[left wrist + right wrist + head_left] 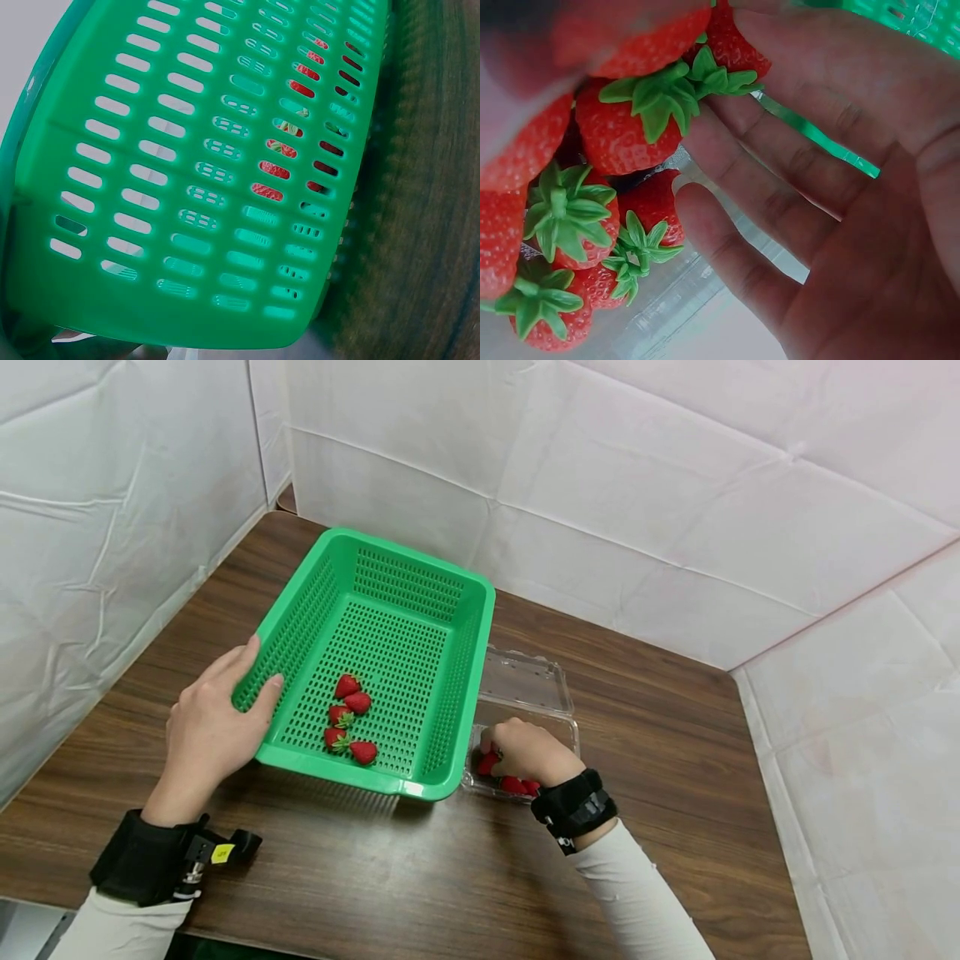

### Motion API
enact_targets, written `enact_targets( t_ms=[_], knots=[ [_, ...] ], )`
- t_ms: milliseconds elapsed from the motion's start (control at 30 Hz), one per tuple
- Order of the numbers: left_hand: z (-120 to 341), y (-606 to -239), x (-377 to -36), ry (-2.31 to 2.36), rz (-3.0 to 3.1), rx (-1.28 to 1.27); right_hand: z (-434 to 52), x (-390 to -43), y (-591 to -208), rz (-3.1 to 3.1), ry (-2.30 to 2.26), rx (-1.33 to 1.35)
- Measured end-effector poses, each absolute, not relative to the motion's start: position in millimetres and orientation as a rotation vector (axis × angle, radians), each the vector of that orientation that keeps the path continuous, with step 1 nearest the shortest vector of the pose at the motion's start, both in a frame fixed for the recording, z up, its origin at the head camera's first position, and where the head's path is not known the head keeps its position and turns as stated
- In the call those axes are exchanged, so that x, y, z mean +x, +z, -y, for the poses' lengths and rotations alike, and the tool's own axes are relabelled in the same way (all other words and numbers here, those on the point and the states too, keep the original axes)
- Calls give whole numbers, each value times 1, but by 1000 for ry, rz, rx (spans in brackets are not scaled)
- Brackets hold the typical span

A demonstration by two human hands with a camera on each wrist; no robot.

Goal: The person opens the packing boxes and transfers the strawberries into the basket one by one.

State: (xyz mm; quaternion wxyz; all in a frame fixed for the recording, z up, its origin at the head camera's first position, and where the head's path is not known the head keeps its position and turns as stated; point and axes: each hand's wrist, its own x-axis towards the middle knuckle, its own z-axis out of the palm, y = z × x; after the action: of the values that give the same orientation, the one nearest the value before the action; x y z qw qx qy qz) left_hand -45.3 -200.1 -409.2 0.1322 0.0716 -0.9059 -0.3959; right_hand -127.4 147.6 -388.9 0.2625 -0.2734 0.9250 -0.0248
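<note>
- Head view: black wrist straps (138,860) are worn just beyond white sleeves (637,893), above the wood-grain table (360,868).
- By the right hand (532,752), a strawberry (739,56) is pinched between thumb and fingers inside the clear plastic clamshell (562,727), among other strawberries.
- By the left hand (213,718), the left rim of the green perforated basket (322,768) is gripped, thumb laid over it.
- Five loose strawberries (357,702) are clustered on the basket's floor, toward its near side.
- The clamshell's lid (521,681) is laid open, beside the basket.
- Farthest back, white sheeting (615,510) is hung.
</note>
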Motion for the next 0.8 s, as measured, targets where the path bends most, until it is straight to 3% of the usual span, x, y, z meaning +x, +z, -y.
enact_targets(
  t_ms=[800],
  knots=[
    [200, -409, -46, -1154, 2617, 204, -150, -129, -385, -2484, -139, -737]
  ],
)
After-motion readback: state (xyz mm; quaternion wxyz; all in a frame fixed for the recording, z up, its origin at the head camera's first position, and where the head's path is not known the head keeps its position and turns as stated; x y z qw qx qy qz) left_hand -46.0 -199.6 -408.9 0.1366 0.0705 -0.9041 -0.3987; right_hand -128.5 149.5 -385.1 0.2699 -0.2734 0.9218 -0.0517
